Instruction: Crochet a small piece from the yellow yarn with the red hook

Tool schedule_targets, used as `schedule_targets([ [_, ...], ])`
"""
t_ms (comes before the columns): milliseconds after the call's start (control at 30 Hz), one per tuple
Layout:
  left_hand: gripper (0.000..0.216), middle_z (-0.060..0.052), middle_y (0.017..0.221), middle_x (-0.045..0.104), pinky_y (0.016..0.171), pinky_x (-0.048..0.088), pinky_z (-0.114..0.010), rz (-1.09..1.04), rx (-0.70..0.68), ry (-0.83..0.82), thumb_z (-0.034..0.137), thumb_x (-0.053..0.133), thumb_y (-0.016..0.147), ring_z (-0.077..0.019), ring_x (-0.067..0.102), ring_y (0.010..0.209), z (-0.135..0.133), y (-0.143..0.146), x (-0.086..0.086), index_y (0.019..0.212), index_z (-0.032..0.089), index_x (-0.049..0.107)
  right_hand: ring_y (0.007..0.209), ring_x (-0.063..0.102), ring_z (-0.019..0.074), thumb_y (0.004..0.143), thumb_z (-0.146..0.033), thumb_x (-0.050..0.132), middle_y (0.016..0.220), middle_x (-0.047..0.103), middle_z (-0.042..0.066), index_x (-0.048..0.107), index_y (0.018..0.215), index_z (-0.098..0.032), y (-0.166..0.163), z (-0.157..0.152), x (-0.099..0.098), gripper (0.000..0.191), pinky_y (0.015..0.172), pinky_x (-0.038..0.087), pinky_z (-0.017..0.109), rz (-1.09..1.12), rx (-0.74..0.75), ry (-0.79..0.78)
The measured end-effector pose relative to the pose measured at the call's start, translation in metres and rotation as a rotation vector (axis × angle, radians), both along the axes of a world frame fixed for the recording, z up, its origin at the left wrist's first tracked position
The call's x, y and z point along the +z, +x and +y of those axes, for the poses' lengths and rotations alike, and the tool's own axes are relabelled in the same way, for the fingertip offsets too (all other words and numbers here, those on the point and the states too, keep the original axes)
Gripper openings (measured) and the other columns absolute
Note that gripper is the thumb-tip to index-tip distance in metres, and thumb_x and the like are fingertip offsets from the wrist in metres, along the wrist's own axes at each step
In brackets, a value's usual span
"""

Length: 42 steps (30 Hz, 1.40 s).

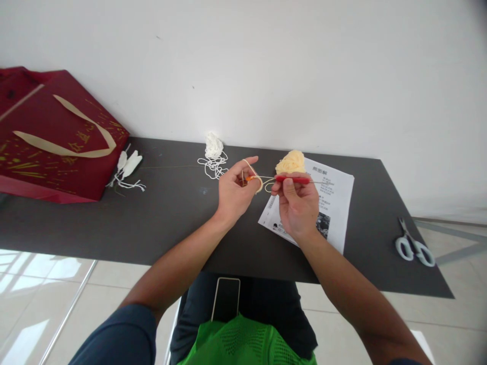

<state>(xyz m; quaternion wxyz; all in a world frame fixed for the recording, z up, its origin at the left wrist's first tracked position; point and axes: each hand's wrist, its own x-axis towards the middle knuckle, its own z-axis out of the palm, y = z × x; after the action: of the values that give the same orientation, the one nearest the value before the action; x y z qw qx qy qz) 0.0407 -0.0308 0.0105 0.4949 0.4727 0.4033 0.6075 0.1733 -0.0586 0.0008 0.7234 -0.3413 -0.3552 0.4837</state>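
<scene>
In my right hand (300, 205) is a crochet hook with a red handle (292, 180), its thin metal shaft pointing left toward my other hand. My left hand (238, 187) pinches a small piece of yarn work, mostly hidden by the fingers, with a bit of orange (249, 178) showing. Pale yellow yarn loops round the left index finger and hangs between the two hands. Just behind the right hand lies a ball of pale yellow yarn (291, 162), resting at the edge of a printed sheet (337, 203). The hook's tip meets the piece at the left fingers; the exact stitch is too small to see.
White yarn (213, 147) lies loose near the wall, and small white knitted pieces (129, 165) sit beside a dark red gift bag (57, 142) at left. Scissors (413, 246) rest near the dark table's (171, 228) right edge. A phone (226, 299) lies on my lap.
</scene>
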Motion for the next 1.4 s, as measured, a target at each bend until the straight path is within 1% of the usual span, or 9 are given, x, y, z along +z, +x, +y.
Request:
schedule_targets([
  [267, 0.044, 0.005, 0.072, 0.061, 0.058, 0.041, -0.023, 0.035, 0.047, 0.03, 0.008, 0.068, 0.07, -0.0085, 0.051, 0.061, 0.0, -0.001, 0.001, 0.112, 0.021, 0.074, 0.065, 0.067, 0.009, 0.089, -0.026, 0.079, 0.092, 0.076, -0.003, 0.067, 0.094, -0.025, 0.004, 0.0, -0.002, 0.013, 0.06, 0.058, 0.024, -0.09, -0.065, 0.08],
  [433, 0.043, 0.004, 0.072, 0.061, 0.058, 0.04, -0.024, 0.049, 0.065, 0.028, 0.008, 0.068, 0.07, -0.0085, 0.05, 0.061, -0.002, 0.0, 0.002, 0.111, 0.02, 0.074, 0.067, 0.069, 0.01, 0.09, -0.025, 0.077, 0.095, 0.075, -0.002, 0.066, 0.097, -0.026, 0.005, 0.0, -0.007, 0.013, 0.06, 0.06, 0.026, -0.163, -0.106, 0.114],
  [567, 0.04, 0.005, 0.071, 0.06, 0.058, 0.041, -0.023, 0.079, 0.095, 0.032, 0.009, 0.068, 0.071, -0.0085, 0.05, 0.061, -0.003, 0.0, 0.003, 0.109, 0.02, 0.074, 0.068, 0.072, 0.0116, 0.091, -0.025, 0.075, 0.096, 0.076, -0.002, 0.066, 0.099, -0.026, 0.002, -0.002, -0.007, 0.012, 0.06, 0.062, 0.027, -0.217, -0.141, 0.137],
  [800, 0.035, 0.002, 0.077, 0.064, 0.062, 0.044, -0.024, 0.154, 0.197, 0.025, 0.012, 0.069, 0.075, -0.0096, 0.055, 0.064, -0.005, -0.001, -0.002, 0.108, 0.022, 0.075, 0.075, 0.077, 0.0154, 0.093, -0.026, 0.074, 0.102, 0.079, 0.002, 0.073, 0.102, -0.028, -0.006, -0.016, -0.003, 0.01, 0.071, 0.068, 0.035, -0.399, -0.217, 0.141],
  [933, 0.032, 0.003, 0.077, 0.067, 0.064, 0.046, -0.025, 0.117, 0.217, -0.014, 0.016, 0.072, 0.076, -0.0098, 0.057, 0.064, -0.002, 0.0, -0.004, 0.108, 0.02, 0.074, 0.082, 0.08, 0.02, 0.092, -0.023, 0.073, 0.107, 0.082, 0.002, 0.079, 0.104, -0.033, -0.004, -0.021, -0.008, 0.017, 0.079, 0.07, 0.043, -0.579, -0.252, 0.253],
  [1067, 0.036, 0.004, 0.072, 0.07, 0.068, 0.049, -0.025, -0.036, 0.152, -0.104, 0.018, 0.077, 0.072, -0.0104, 0.062, 0.064, 0.001, 0.001, -0.003, 0.108, 0.019, 0.072, 0.096, 0.08, 0.0226, 0.09, -0.015, 0.074, 0.118, 0.082, 0.002, 0.079, 0.114, -0.038, 0.002, -0.019, -0.015, 0.034, 0.089, 0.069, 0.046, -0.732, -0.21, 0.332],
  [1167, 0.041, 0.003, 0.073, 0.071, 0.061, 0.044, -0.022, -0.181, 0.074, -0.179, 0.017, 0.08, 0.069, -0.0082, 0.06, 0.061, 0.003, 0.0, -0.001, 0.109, 0.018, 0.072, 0.101, 0.08, 0.0233, 0.087, -0.013, 0.076, 0.12, 0.082, 0.001, 0.079, 0.115, -0.039, 0.004, -0.016, -0.018, 0.038, 0.095, 0.068, 0.047, -0.749, -0.194, 0.345],
  [1267, 0.046, 0.004, 0.072, 0.07, 0.054, 0.035, -0.02, -0.298, -0.023, -0.258, 0.015, 0.082, 0.066, -0.0049, 0.053, 0.057, 0.005, -0.003, 0.003, 0.112, 0.017, 0.074, 0.099, 0.08, 0.0235, 0.086, -0.016, 0.078, 0.118, 0.082, 0.002, 0.081, 0.113, -0.039, 0.004, -0.013, -0.019, 0.035, 0.095, 0.067, 0.048, -0.717, -0.189, 0.333],
  [1400, 0.052, 0.004, 0.071, 0.067, 0.052, 0.031, -0.019, -0.397, -0.14, -0.333, 0.015, 0.084, 0.064, -0.0041, 0.049, 0.056, 0.007, -0.007, 0.007, 0.115, 0.017, 0.074, 0.092, 0.08, 0.0232, 0.087, -0.021, 0.079, 0.114, 0.083, 0.003, 0.083, 0.106, -0.037, 0.002, -0.011, -0.018, 0.025, 0.088, 0.069, 0.047, -0.626, -0.179, 0.286],
])
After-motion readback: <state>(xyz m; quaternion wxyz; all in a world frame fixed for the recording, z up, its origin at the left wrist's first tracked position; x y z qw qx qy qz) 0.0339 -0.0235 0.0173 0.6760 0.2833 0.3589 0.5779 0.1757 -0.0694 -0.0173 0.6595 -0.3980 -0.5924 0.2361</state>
